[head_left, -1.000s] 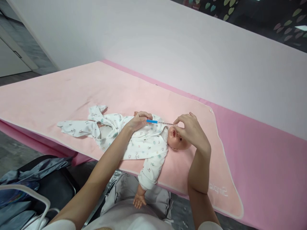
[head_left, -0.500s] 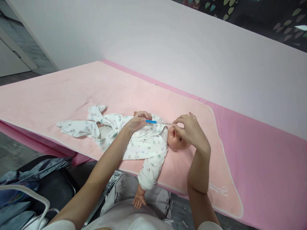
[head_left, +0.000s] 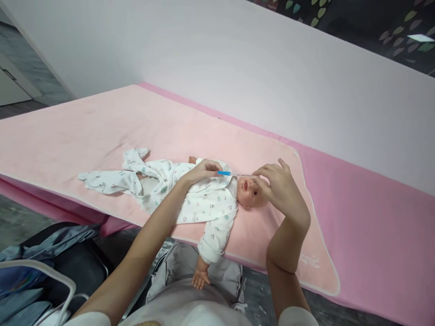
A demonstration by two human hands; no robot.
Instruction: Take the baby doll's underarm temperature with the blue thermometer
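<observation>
A baby doll (head_left: 247, 194) in a white printed sleepsuit (head_left: 204, 201) lies on its back on a pale pink mat (head_left: 102, 131), head to the right. My left hand (head_left: 203, 170) is closed, pinching the blue end of a thin thermometer (head_left: 234, 174) above the doll's chest. My right hand (head_left: 282, 190) hovers over the doll's head with its fingertips pinching the thermometer's clear far end. One doll arm (head_left: 202, 274) hangs over the mat's near edge.
The mat covers a brighter pink table (head_left: 374, 226) set against a white wall (head_left: 238, 68). A dark chair with grey cloth (head_left: 50, 244) and a white rail (head_left: 44, 274) stands at the lower left, beside my lap.
Both hands and the thermometer have shifted slightly right, so the stick now lies over the doll's neck and face. The view has moved a little.
</observation>
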